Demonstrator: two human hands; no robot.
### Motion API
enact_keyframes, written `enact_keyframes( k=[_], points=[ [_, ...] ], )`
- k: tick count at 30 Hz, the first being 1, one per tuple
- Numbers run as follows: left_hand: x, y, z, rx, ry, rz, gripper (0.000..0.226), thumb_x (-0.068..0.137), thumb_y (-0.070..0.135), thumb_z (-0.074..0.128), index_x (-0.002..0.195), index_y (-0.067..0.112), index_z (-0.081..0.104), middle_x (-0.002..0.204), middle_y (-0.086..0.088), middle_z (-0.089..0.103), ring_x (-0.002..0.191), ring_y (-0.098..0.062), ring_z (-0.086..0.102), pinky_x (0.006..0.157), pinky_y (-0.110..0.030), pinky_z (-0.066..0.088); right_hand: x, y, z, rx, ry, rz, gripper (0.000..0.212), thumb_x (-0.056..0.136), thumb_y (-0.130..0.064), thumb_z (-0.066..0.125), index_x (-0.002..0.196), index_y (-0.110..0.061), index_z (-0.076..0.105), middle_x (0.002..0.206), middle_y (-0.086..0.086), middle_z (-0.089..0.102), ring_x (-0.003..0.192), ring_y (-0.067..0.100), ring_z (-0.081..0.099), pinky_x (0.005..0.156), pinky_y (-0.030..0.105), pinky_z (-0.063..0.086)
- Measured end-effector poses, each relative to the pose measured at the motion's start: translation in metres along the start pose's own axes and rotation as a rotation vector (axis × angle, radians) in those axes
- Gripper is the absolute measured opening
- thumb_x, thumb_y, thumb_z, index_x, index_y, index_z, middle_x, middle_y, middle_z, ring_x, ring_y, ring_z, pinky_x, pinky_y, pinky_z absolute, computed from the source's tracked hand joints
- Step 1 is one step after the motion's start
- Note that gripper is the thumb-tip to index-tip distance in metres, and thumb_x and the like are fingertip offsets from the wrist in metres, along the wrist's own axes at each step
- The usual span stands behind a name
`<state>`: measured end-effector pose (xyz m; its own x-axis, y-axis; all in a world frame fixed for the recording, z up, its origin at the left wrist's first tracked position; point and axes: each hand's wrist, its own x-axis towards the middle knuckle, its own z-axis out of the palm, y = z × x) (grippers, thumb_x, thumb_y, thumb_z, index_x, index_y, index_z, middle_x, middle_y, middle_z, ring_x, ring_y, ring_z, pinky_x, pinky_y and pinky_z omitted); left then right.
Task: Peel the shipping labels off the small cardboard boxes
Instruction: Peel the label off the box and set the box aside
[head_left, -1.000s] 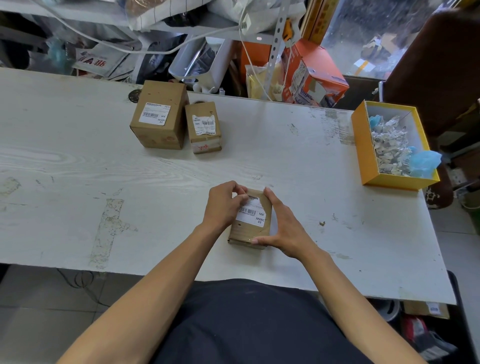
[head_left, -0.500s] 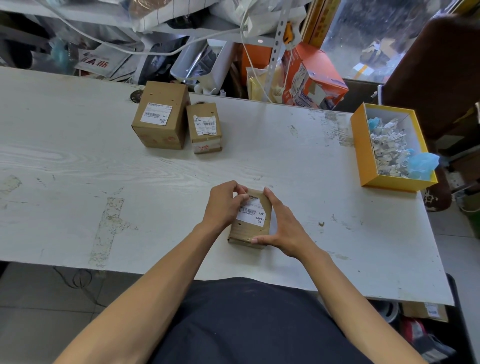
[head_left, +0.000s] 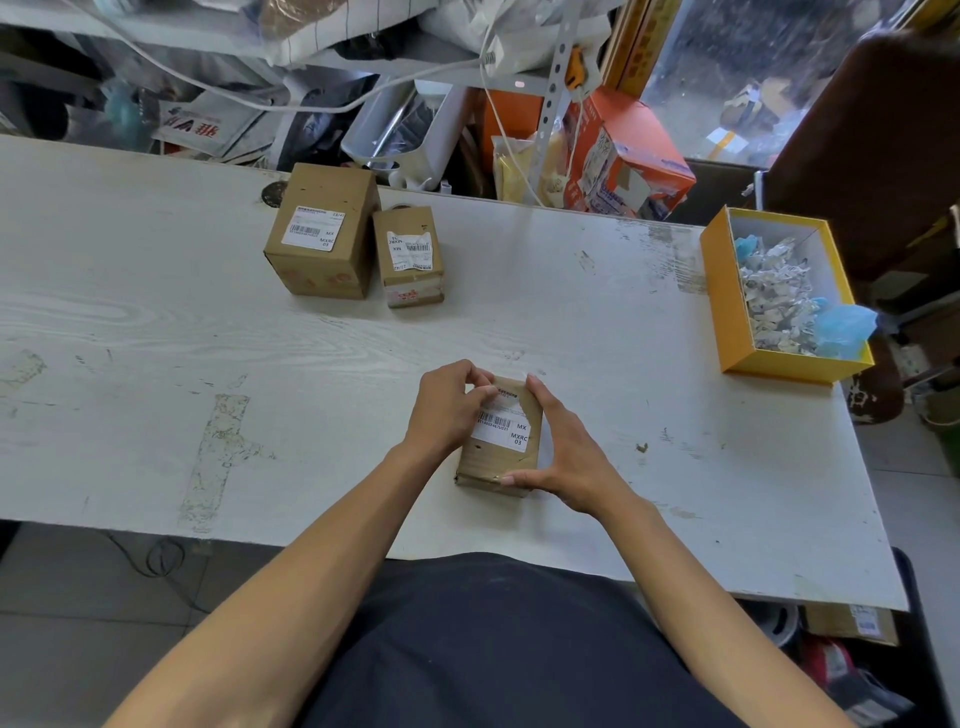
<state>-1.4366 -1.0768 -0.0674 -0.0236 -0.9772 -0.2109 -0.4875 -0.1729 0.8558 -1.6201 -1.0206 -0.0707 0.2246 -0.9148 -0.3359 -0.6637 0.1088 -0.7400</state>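
Observation:
A small cardboard box (head_left: 493, 462) lies on the white table (head_left: 156, 338) near its front edge. A white shipping label (head_left: 503, 427) with a barcode covers its top. My left hand (head_left: 445, 410) rests on the box's left side, its fingertips pinching the label's upper left corner. My right hand (head_left: 563, 447) clasps the box's right side, thumb on the near edge. Two more labelled boxes stand at the back: a larger box (head_left: 323, 238) and a smaller box (head_left: 410, 257) with a torn label.
A yellow tray (head_left: 727, 312) with crumpled label scraps and a blue bag sits at the table's right edge. Cluttered shelves, cables and an orange carton line the far side. A brown chair back stands at right.
The label's upper left corner has come slightly away under my left fingertips. Both hands and the box stay in about the same place.

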Motion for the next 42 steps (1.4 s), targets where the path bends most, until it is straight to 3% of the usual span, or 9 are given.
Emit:
enact_keyframes(
  k=[3,8,12,17,21,37,42],
  points=[
    [0.0005,0.0009,-0.0007,0.003,-0.003,0.006,0.009,0.085,0.012,0.067,0.076,0.012,0.065,0.1,0.003,0.072,0.095,-0.012,0.062,0.086,-0.025,0.043,0.0,-0.0001,-0.0002,0.001,0.0,-0.001,0.126,0.06,-0.049,0.09,0.153,-0.044,0.005,0.154,-0.011,0.028,0.137,0.01,0.029,0.112,0.03,0.029],
    [-0.0001,0.001,-0.0001,-0.006,0.001,0.003,0.011,0.086,0.012,0.067,0.076,0.013,0.064,0.098,0.004,0.071,0.096,-0.011,0.062,0.086,-0.025,0.044,0.0002,0.0001,-0.0002,-0.002,0.0,-0.003,0.126,0.061,-0.049,0.089,0.153,-0.047,0.004,0.155,-0.011,0.028,0.137,0.011,0.03,0.109,0.029,0.029],
    [-0.0017,0.0014,-0.0001,-0.012,0.008,0.001,0.013,0.087,0.012,0.066,0.075,0.015,0.063,0.1,0.003,0.071,0.092,-0.01,0.063,0.072,-0.011,0.042,0.0001,0.0005,-0.0001,-0.005,0.001,-0.006,0.126,0.061,-0.049,0.089,0.153,-0.046,0.004,0.154,-0.011,0.028,0.136,0.011,0.031,0.109,0.03,0.03],
    [-0.0021,0.0017,0.0,-0.008,0.013,0.005,0.012,0.087,0.012,0.066,0.076,0.013,0.063,0.099,0.004,0.071,0.09,-0.009,0.063,0.07,-0.008,0.041,0.0002,0.0006,-0.0004,-0.008,0.004,-0.009,0.126,0.061,-0.048,0.09,0.153,-0.045,0.004,0.154,-0.01,0.029,0.136,0.011,0.031,0.109,0.029,0.03],
    [-0.0024,0.0019,-0.0001,-0.022,0.016,0.01,0.011,0.087,0.011,0.066,0.076,0.011,0.064,0.095,0.006,0.07,0.089,-0.008,0.063,0.075,-0.013,0.045,-0.0002,-0.0005,-0.0012,-0.005,0.006,-0.021,0.124,0.062,-0.046,0.089,0.153,-0.044,0.005,0.154,-0.011,0.029,0.136,0.011,0.031,0.109,0.028,0.029],
    [-0.0034,0.003,0.0001,0.001,0.018,0.007,0.011,0.089,0.012,0.065,0.078,0.01,0.064,0.094,0.009,0.068,0.089,-0.008,0.061,0.07,-0.006,0.04,0.0,-0.0002,-0.0012,-0.012,-0.001,-0.011,0.124,0.062,-0.05,0.088,0.152,-0.048,0.002,0.154,-0.01,0.028,0.136,0.012,0.03,0.111,0.033,0.031],
    [-0.0039,0.003,0.0002,-0.004,0.019,0.007,0.012,0.089,0.012,0.065,0.076,0.012,0.063,0.094,0.008,0.068,0.09,-0.01,0.062,0.073,-0.012,0.042,0.0,0.0004,-0.0007,-0.014,0.001,-0.013,0.124,0.062,-0.05,0.088,0.151,-0.049,0.002,0.154,-0.009,0.028,0.136,0.013,0.031,0.11,0.032,0.03]
  ],
)
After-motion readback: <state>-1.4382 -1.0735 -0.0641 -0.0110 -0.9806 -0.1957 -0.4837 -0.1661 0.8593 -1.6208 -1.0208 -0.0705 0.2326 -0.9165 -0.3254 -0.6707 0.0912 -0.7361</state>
